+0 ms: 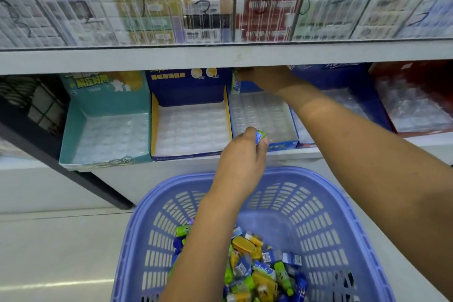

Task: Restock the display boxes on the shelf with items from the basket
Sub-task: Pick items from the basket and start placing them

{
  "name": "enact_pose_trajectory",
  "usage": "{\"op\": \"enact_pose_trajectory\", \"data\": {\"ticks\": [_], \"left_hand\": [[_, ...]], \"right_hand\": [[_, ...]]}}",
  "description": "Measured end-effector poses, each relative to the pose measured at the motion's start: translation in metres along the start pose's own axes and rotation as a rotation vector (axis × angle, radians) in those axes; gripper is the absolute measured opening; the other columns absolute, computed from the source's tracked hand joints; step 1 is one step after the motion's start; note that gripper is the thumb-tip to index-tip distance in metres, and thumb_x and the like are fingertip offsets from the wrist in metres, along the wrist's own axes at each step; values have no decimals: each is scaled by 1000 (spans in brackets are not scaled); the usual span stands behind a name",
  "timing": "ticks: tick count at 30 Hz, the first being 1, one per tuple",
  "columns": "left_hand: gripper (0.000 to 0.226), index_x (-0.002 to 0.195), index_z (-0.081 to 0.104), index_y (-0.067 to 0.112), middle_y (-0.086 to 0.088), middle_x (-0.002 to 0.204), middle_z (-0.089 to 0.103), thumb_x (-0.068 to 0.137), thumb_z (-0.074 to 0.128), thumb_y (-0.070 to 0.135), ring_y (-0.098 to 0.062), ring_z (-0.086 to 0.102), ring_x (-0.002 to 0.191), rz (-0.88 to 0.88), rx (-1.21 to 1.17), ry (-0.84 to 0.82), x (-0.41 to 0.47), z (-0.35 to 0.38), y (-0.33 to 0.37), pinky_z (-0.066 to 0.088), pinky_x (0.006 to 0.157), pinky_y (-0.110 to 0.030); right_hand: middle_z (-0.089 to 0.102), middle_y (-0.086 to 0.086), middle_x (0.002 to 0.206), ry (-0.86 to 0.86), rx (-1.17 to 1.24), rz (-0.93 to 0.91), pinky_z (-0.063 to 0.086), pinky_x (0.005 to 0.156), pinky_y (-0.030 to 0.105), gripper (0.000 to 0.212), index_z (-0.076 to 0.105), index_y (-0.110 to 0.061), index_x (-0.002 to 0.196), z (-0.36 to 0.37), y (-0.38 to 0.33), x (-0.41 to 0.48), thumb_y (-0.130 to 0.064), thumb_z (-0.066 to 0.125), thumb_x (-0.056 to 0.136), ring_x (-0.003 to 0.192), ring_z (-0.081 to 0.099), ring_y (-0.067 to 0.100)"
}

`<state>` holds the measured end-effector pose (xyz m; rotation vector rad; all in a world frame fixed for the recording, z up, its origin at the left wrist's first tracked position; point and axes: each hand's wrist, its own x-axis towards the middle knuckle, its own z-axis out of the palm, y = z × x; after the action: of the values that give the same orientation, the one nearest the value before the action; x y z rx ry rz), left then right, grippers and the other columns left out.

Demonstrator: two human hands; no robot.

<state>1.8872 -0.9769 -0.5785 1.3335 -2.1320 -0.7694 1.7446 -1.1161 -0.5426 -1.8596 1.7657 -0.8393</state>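
Note:
A purple plastic basket point(338, 216) sits low in front of me, holding several small green, yellow and blue packets point(257, 265). My left hand point(242, 154) is raised above the basket's far rim and pinches a small blue-and-green packet point(260, 135) at the front edge of a blue display box point(262, 115) with a clear tray inside. My right hand point(264, 77) reaches to the back of that same box, under the shelf above, fingers curled on its back panel or on something green there. A teal display box point(105, 130) and a blue-and-yellow display box point(191, 127) stand to the left with bare trays.
Another blue box point(343, 95) and a red box point(414, 108) with clear trays stand to the right on the same shelf. The white shelf above point(171, 56) carries clear bins of boxed goods. A dark metal post point(73, 174) slants down at the left, over pale floor.

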Motion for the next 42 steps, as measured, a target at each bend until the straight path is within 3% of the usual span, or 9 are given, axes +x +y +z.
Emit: {"op": "enact_pose_trajectory", "data": {"ticks": [9, 14, 18, 21, 25, 31, 37, 39, 42], "left_hand": [[30, 80, 37, 14, 2, 59, 40, 100, 40, 35, -17, 38, 55, -29, -80, 6, 2, 2, -2, 26, 53, -34], [28, 92, 55, 19, -8, 77, 64, 100, 37, 39, -17, 58, 66, -73, -513, 143, -3, -6, 1, 49, 64, -36], [55, 74, 64, 23, 6, 49, 47, 100, 24, 51, -7, 37, 38, -286, -1018, 93, 0, -15, 4, 29, 36, -15], [63, 68, 63, 15, 1, 48, 48, 99, 23, 53, -8, 34, 35, -385, -1131, 51, 0, -19, 5, 24, 35, -13], [55, 67, 61, 13, 1, 51, 49, 102, 29, 42, -8, 34, 39, -397, -1063, 17, 1, -19, 12, 24, 35, -15], [29, 88, 57, 19, 6, 74, 53, 102, 33, 29, -5, 47, 63, -274, -765, 147, 0, -15, 16, 42, 58, -19], [29, 126, 51, 19, 4, 105, 58, 99, 45, 29, -2, 54, 88, -104, -565, 276, 3, -4, 8, 40, 74, -11], [43, 140, 40, 16, 2, 129, 51, 98, 46, 25, -7, 50, 117, -71, -452, 200, 3, 2, 4, 34, 93, -11], [51, 146, 32, 11, -4, 152, 33, 99, 44, 23, -16, 28, 140, 33, -103, 22, -1, 14, 0, 20, 108, -16]], "right_hand": [[64, 9, 120, -26, -65, 51, 41, 94, 23, 28, 64, -7, 116, 17, 4, -2, -18, 61, 90, 112, 58, 20], [60, 6, 126, 42, -211, -7, 42, 90, 24, 35, 56, -12, 126, 6, -7, -31, -19, 55, 92, 113, 56, 20], [70, 1, 83, -65, 265, 53, 53, 70, 26, 17, 70, -10, 101, -15, -26, -83, -21, 60, 91, 67, 63, 7], [70, -2, 73, -275, 475, 23, 51, 66, 18, 14, 73, -17, 94, -26, -37, -119, -24, 63, 87, 65, 61, 5], [71, -10, 71, -199, 407, -35, 50, 67, 12, 13, 73, -21, 88, -29, -46, -132, -15, 74, 77, 67, 63, -1], [69, -7, 63, -61, 218, 130, 51, 56, 13, 28, 71, -20, 78, -27, -52, -125, -46, 77, 68, 56, 61, 0], [69, 5, 82, 27, 476, 207, 52, 64, 7, 12, 70, -9, 87, -35, -49, -105, -6, 75, 76, 67, 65, 5], [64, -3, 85, 205, 288, 215, 41, 57, 1, 13, 67, -9, 93, -37, -40, -87, -10, 71, 81, 66, 57, 0], [63, 5, 90, 332, -99, 174, 36, 65, 16, 11, 60, -14, 90, -34, -24, -61, -24, 63, 87, 82, 53, 16]]}}
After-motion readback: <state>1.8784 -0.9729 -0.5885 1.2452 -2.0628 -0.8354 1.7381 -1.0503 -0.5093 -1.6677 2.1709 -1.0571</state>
